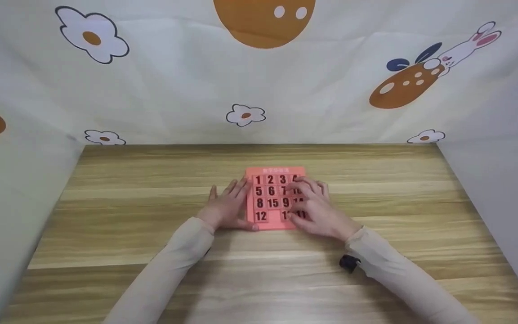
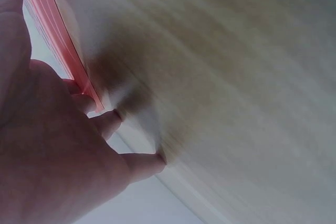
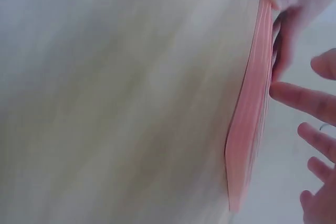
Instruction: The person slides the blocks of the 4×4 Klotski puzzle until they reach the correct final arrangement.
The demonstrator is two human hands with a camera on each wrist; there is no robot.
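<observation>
A pink number slide puzzle (image 1: 275,227) lies flat on the wooden table, its numbered tiles in rows and one gap in the bottom row beside tile 12 (image 1: 261,216). My left hand (image 1: 226,208) is at the puzzle's left side, fingers extended along the edge and thumb at the lower left corner. In the left wrist view, some fingertips touch the pink side wall (image 2: 63,40). Over the right-hand columns hovers my right hand (image 1: 319,209), fingers spread and slightly bent, partly hiding tiles there. One fingertip (image 3: 278,90) meets the puzzle's top face in the right wrist view.
The wooden table (image 1: 151,171) reaches back to a pale cloth wall (image 1: 173,90) printed with flowers, and cloth also rises at both sides. A black band (image 1: 349,263) shows at the right wrist, below the sleeve (image 1: 389,265).
</observation>
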